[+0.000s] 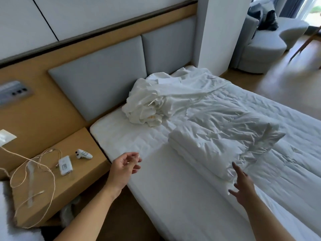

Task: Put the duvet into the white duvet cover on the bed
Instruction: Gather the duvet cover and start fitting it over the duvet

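On the bed (pixel 165 188), folded duvet (pixel 217 141) near right hand (pixel 243 186), crumpled duvet cover (pixel 156 101)

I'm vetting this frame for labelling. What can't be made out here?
Head view:
- Opening of the duvet cover: buried in its own crumpled folds.
- Foot end of the bed: cut off by the right edge.
- Pale smear right of the bed: motion blur, unidentifiable.
- Label on the white device: too small.
- Dark item on the armchair: blurred.

Grey padded headboard panels (pixel 104 75) back onto tan wood panelling (pixel 52 105); a wooden bedside table (pixel 83 138) stands left, a grey armchair (pixel 260 49) on wood floor (pixel 295 101) near a bright window (pixel 314 13)
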{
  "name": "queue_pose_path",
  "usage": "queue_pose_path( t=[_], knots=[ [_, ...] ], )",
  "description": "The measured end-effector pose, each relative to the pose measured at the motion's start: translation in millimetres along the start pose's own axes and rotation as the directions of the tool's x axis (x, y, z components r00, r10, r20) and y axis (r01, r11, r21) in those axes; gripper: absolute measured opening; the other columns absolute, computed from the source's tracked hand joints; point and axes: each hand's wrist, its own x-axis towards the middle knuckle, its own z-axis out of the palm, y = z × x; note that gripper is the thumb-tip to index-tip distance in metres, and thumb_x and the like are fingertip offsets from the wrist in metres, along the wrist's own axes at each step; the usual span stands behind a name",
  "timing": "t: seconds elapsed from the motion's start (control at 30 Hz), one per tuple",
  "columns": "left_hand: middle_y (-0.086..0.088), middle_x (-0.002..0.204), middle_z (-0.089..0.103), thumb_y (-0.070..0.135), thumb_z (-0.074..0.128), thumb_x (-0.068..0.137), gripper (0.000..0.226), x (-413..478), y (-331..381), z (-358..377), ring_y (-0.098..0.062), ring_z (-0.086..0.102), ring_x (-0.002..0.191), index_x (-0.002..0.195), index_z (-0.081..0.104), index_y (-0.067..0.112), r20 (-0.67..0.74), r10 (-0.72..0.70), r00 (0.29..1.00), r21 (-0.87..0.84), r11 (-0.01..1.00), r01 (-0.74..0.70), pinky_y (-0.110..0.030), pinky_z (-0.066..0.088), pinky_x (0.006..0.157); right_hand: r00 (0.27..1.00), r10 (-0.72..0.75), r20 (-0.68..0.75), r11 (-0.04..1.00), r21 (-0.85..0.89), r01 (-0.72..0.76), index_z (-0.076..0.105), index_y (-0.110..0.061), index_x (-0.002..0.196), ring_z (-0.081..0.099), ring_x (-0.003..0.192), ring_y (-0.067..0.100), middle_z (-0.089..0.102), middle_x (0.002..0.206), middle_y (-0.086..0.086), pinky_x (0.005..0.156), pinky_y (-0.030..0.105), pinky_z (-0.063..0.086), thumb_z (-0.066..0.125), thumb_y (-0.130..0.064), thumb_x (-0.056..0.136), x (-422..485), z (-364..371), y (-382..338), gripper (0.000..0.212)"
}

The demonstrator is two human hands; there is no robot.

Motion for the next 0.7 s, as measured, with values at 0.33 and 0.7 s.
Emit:
queue_pose_path(
  t=[0.33, 0.7],
  knots=[
    [-0.004, 0.096, 0.075, 0.025, 0.070, 0.095, 0.011, 180, -7, -15, -0.020, 0.072, 0.085, 0.104, 0.073, 0.021, 0.070, -0.136, 0.988, 0.160, 0.979, 0.124, -0.033, 0.062, 0.077, 0.925, 0.380, -0.017, 0.910, 0.186, -0.371, 0.051, -0.038, 0.143, 0.059, 0.125, 0.031, 0.056, 0.144, 0.003, 0.094, 0.066, 0.044, 0.069, -0.094, 0.043, 94, 55, 7, 0.116],
    [-0.008, 0.132, 0.054, 0.053, 0.078, 0.080, 0.071, 473, -46, 17, -0.027, 0.058, 0.116, 0.139, 0.052, 0.023, 0.243, -0.303, 0.922, 0.611, 0.785, 0.097, -0.039, 0.050, 0.101, 0.938, -0.192, -0.288, 0.979, -0.121, 0.164, 0.073, -0.005, 0.112, 0.070, 0.068, 0.016, 0.075, 0.092, 0.009, 0.059, 0.027, 0.055, 0.081, -0.006, 0.073, 147, 264, -141, 0.040]
  ],
)
